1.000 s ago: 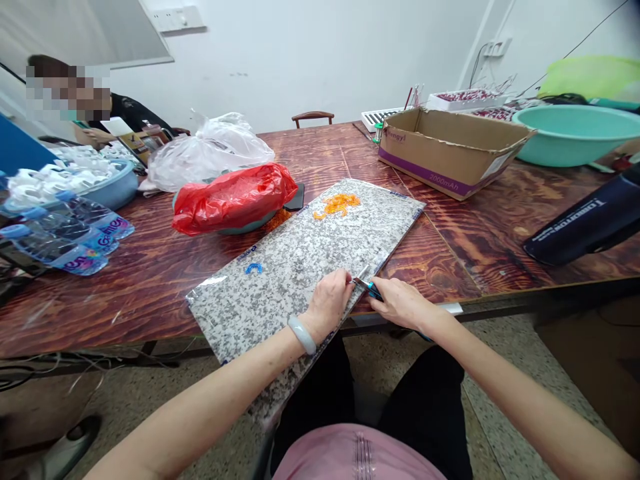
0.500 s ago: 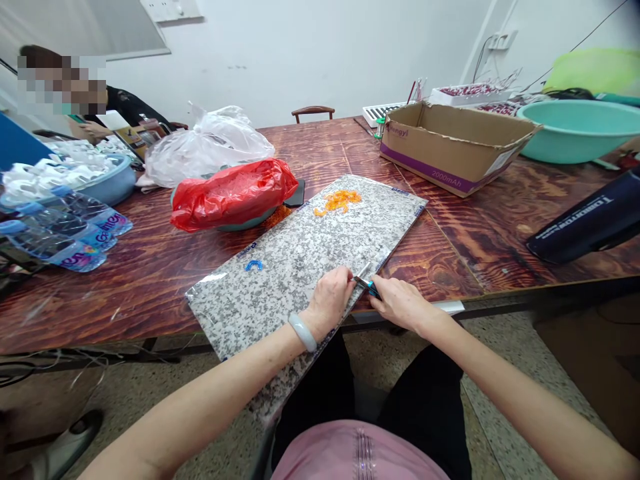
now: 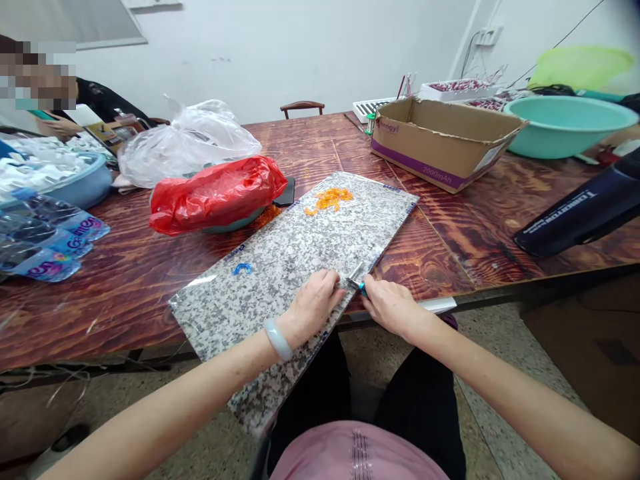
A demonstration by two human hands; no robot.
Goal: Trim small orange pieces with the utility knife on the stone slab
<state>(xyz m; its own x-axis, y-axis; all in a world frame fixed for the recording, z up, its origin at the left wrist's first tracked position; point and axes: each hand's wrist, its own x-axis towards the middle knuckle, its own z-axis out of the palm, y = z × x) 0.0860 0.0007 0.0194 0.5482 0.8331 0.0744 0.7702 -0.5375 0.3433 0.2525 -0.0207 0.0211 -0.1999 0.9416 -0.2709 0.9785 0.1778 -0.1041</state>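
My right hand point(image 3: 391, 303) is closed round the blue handle of small cutting pliers point(image 3: 356, 285), whose dark metal tip points left over the near edge of a speckled grey stone slab point(image 3: 280, 257). Just left of that tip, my left hand point(image 3: 316, 300) rests over the slab with fingers curled and pinched; anything between them is too small to make out. A pale thin rod point(image 3: 356, 270) lies beside the pliers. On the slab are a cluster of clear orange pieces point(image 3: 329, 199) and, nearer the left end, a few curved blue pieces point(image 3: 242, 268).
Behind the slab sits a bowl covered by a red plastic bag point(image 3: 217, 193), with a white plastic bag point(image 3: 190, 143) beyond. Water bottles point(image 3: 55, 233) stand left. To the right are a cardboard box point(image 3: 440, 143), a teal basin point(image 3: 565, 123) and a dark cylinder point(image 3: 575, 210). Another person sits far left.
My left fingers have drawn slightly back from the pliers' tip. The pliers stay in my right hand near the slab's edge. The whole view has shifted a little.
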